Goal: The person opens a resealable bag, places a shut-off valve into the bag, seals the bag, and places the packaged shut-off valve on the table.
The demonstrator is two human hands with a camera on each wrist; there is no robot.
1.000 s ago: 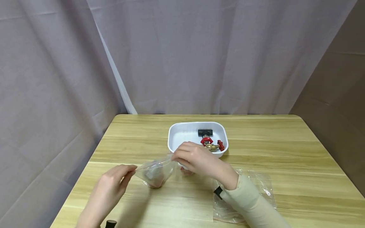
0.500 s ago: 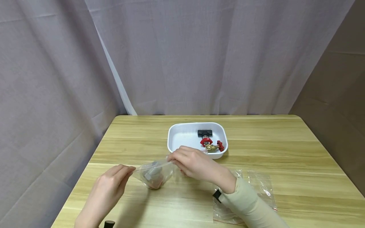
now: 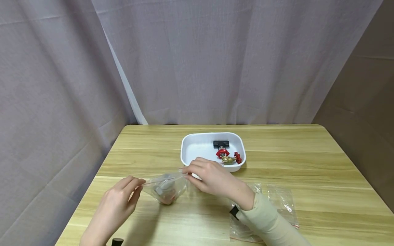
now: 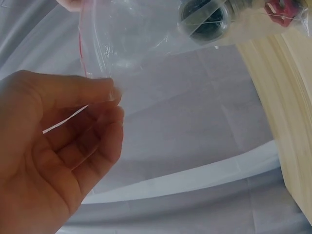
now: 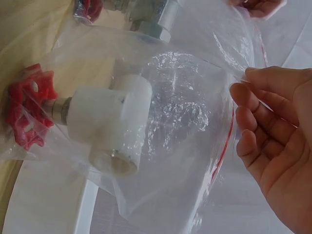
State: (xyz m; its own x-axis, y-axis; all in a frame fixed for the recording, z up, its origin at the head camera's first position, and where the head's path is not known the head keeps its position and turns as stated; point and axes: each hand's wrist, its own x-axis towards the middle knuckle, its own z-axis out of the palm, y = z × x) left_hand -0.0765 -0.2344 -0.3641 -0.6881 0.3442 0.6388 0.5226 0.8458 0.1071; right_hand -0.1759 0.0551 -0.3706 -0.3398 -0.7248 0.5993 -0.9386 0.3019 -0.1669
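A clear zip bag (image 3: 181, 181) with a grey valve (image 3: 164, 186) inside stretches between both hands, its bottom close over the table. At its left top corner my left hand (image 3: 115, 201) pinches the plastic between thumb and fingertips. My right hand (image 3: 213, 177) pinches the red-lined top edge at the other end. The valve's red handwheel (image 4: 282, 10) shows through the plastic in the left wrist view. Just beyond the right hand stands a second zip bag (image 5: 180, 161), holding a white valve (image 5: 109, 122) with a red handwheel (image 5: 31, 105); the hand hides most of it in the head view.
A white tray (image 3: 197, 150) behind the hands holds a black valve (image 3: 221, 144) and a brass valve (image 3: 229, 159), both with red handwheels. Flat zip bags (image 3: 281, 201) lie under the right forearm. A dark-topped object (image 3: 117, 242) shows beside the left wrist.
My right hand has come slightly nearer and lower with its end of the bag, and its fingers have shifted a little at the top edge. The left hand keeps its pinch, almost still.
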